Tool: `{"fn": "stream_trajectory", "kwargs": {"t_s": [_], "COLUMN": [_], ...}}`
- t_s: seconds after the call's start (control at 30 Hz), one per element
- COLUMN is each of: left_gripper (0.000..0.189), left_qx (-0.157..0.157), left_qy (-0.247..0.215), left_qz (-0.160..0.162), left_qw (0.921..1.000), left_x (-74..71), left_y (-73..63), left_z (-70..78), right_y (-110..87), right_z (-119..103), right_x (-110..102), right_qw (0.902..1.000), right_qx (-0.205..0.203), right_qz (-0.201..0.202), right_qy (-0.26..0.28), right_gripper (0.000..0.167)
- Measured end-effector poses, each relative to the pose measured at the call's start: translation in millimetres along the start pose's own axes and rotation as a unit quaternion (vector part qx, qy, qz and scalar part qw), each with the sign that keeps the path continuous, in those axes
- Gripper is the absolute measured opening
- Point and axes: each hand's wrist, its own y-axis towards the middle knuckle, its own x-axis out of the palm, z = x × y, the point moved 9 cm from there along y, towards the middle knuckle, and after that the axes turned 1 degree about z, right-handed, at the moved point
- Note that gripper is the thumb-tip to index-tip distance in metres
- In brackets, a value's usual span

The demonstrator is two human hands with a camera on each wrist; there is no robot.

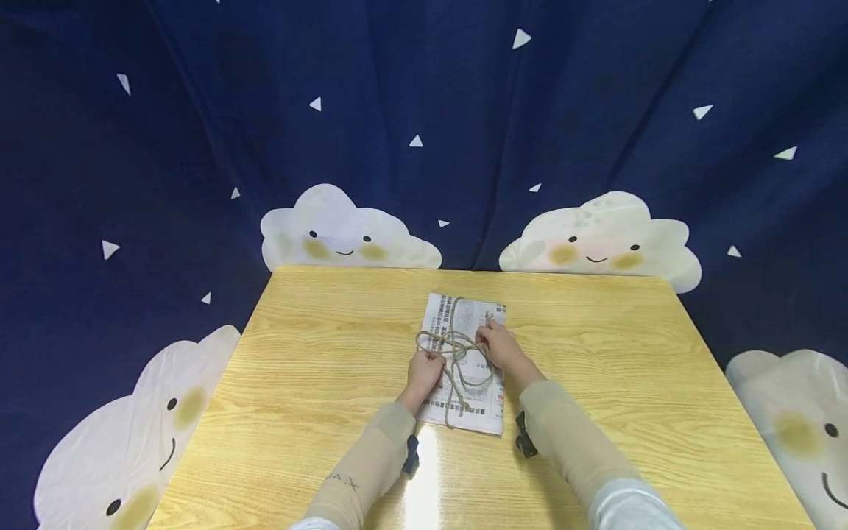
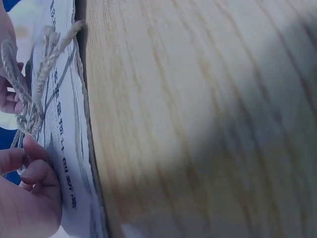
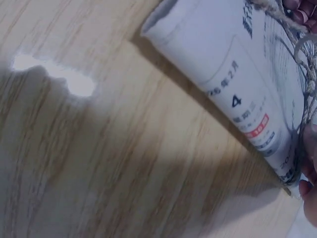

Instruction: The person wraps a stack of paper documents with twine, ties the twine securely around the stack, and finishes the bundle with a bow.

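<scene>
A folded newspaper bundle point(image 1: 486, 408) lies on the table, with brown twine point(image 1: 456, 346) wound around it and tied in a loopy bow on top. My left hand point(image 1: 424, 374) pinches the twine at the left of the knot. On the right, my right hand point(image 1: 501, 346) pinches a loop of the same twine near the bundle's right edge. In the left wrist view the left fingers point(image 2: 37, 171) sit close against the knot point(image 2: 30, 121). Only part of the right hand point(image 3: 309, 173) shows at the edge of the right wrist view; its exact hold is partly hidden.
The wooden table point(image 1: 318, 346) extends around the bundle on all sides. Behind it hangs a dark blue curtain point(image 1: 371, 162) with clouds and white triangles. A dark strap piece point(image 1: 411, 455) is at the left wrist, and another point(image 1: 525, 436) at the right.
</scene>
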Motion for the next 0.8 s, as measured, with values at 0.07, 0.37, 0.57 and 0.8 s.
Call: {"fn": "stream_trajectory", "kwargs": {"t_s": [0.07,0.37,0.57,0.8], "left_gripper": [0.013,0.007,0.012,0.014], "left_qx": [0.004,0.087,0.166,0.239], "left_qy": [0.005,0.021,0.105,0.258], "left_qz": [0.008,0.031,0.016,0.024], "left_qw": [0.9999,0.9955,0.9805,0.9358], "left_x": [-2.6,-20.6,-37.0,-55.6], "left_y": [0.3,8.9,14.7,20.2], "left_z": [1.9,7.3,23.5,33.1], "right_y": [-1.1,-18.9,-37.7,-62.0], "right_z": [0.3,7.7,25.0,47.3], "right_x": [-1.7,-23.3,-33.6,-49.1], "right_qw": [0.9999,0.9921,0.9863,0.9767], "right_qx": [0.0,0.013,0.058,0.107], "right_qz": [0.013,0.11,0.127,0.137], "right_qy": [0.003,0.06,0.088,0.125], "right_gripper": [0.007,0.009,0.004,0.007]}}
